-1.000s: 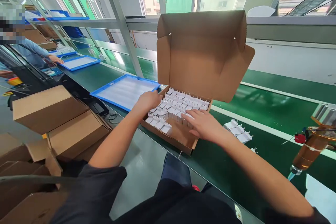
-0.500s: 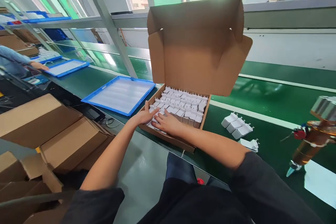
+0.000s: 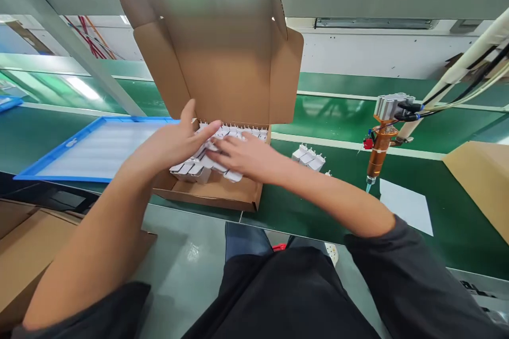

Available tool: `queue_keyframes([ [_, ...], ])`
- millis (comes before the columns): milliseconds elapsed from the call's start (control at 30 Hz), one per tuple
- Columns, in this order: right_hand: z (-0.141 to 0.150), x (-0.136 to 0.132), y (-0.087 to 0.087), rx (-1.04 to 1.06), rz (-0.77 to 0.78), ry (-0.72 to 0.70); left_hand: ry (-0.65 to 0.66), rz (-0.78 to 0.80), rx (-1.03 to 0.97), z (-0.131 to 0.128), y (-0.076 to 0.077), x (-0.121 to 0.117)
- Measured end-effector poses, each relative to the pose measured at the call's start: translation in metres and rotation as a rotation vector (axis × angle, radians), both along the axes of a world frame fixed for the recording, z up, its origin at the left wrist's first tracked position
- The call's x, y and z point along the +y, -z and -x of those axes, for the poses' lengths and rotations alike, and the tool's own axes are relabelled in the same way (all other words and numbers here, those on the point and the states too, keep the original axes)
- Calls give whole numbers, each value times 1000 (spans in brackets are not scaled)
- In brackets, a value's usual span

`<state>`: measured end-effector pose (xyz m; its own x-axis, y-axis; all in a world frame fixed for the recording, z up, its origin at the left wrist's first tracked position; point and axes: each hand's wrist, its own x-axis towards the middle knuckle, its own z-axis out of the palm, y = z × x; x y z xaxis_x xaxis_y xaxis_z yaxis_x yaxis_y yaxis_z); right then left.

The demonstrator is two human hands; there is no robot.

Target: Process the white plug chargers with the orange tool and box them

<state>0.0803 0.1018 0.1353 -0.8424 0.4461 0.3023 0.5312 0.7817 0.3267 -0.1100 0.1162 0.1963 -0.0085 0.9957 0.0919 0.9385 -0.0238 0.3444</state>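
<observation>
Chargers (image 3: 186,169), white and bristling with metal prongs, sit packed in an open cardboard box (image 3: 207,197) directly beneath and around the fingers of both hands. The left hand (image 3: 169,143) comes in from the left with its thumb raised well away from its fingers, so the spread is wide; the fingers stretch over the chargers towards the other hand. The right hand (image 3: 250,158) reaches in from the opposite side, its fingers extended over the chargers, their tips just beside those of the left. Their undersides are hidden, so I cannot tell whether the right fingers grip a charger or merely rest on some.

Nearer the person than the fingers, the brown floor of the box shows along its front wall. Beyond the fingers the lid (image 3: 222,63) stands up, its side flaps splayed.

The box lies on a green bench (image 3: 286,214). To the left of the left fingers is a blue-rimmed tray (image 3: 99,148). To the right of the right fingers, just outside the box, stands a short row of similar chargers (image 3: 308,158); farther right come a copper-coloured dispenser (image 3: 380,151) with its tip pointing down, a white sheet (image 3: 405,206) and a piece of cardboard (image 3: 483,175).
</observation>
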Motion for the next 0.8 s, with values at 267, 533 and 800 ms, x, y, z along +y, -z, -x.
queue_keyframes([
  [267, -129, -57, 25, -27, 86, 345, 473, 153, 293, -164, 7, 1],
  [533, -155, -65, 116, -16, 323, 391, 474, 385, 219, -203, 109, 5],
  [800, -169, -18, 117, -67, 366, 427, 179, 403, -120, -198, 151, 33],
])
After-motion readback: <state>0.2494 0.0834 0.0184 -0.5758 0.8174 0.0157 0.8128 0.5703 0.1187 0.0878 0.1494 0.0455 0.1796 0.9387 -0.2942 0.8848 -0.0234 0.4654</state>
